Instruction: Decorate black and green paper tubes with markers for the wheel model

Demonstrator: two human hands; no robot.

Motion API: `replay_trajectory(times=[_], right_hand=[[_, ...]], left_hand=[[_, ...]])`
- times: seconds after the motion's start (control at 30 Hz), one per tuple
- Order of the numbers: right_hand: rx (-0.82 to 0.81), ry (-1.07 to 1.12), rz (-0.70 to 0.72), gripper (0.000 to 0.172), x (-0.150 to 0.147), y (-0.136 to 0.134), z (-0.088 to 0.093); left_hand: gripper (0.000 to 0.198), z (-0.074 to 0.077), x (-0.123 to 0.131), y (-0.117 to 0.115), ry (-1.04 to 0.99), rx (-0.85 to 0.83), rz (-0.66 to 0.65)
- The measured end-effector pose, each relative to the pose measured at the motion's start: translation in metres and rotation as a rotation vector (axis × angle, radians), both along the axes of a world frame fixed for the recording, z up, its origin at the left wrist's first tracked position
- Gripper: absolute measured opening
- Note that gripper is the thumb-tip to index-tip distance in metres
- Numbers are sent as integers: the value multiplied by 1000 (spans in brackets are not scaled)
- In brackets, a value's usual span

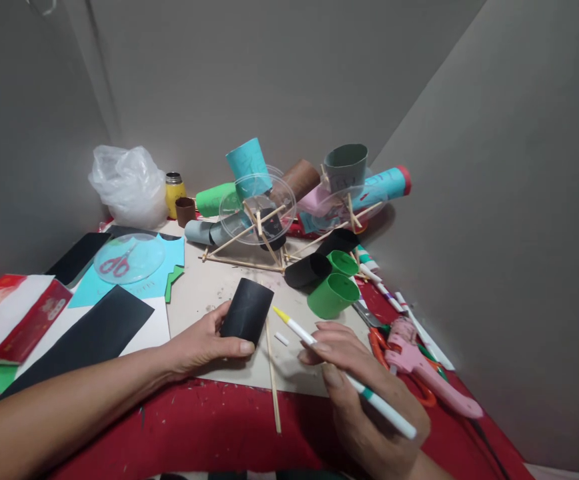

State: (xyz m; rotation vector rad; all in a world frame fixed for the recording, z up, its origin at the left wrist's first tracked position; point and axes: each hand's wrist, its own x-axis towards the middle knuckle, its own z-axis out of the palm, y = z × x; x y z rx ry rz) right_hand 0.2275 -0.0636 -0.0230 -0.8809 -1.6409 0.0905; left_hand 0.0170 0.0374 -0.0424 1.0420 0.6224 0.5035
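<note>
My left hand (214,333) is closed around a black paper tube (248,310), its thumb across the lower edge. The tube is held tilted above the pale board (204,287). In my right hand (369,393) is a white marker (389,413) with a yellow tip and a teal band, gripped like a pen. Its tip points at the tube's right side, a small gap away. Below them lies a thin wooden stick (272,373), and a short white piece (281,339) rests beside it.
Behind stands a stick frame (234,263) with clear discs and coloured paper tubes. Green tubes (333,297) stand right of centre. A pink glue gun (419,360) and orange-handled scissors (377,343) lie at right. At left are black paper (94,333), a red box (29,313) and a plastic bag (129,187).
</note>
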Motion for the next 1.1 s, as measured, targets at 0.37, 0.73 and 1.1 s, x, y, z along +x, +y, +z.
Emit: replay_trajectory(times=[0.37, 0.73, 1.1], right_hand=[[-24, 1, -124, 42, 5, 2, -8], [34, -64, -86, 38, 12, 7, -6], [-4, -125, -212, 39, 11, 24, 4]], left_hand=[[73, -3, 2, 3, -94, -104, -7], [74, -2, 1, 5, -84, -105, 2], [78, 1, 5, 5, 80, -133, 166]])
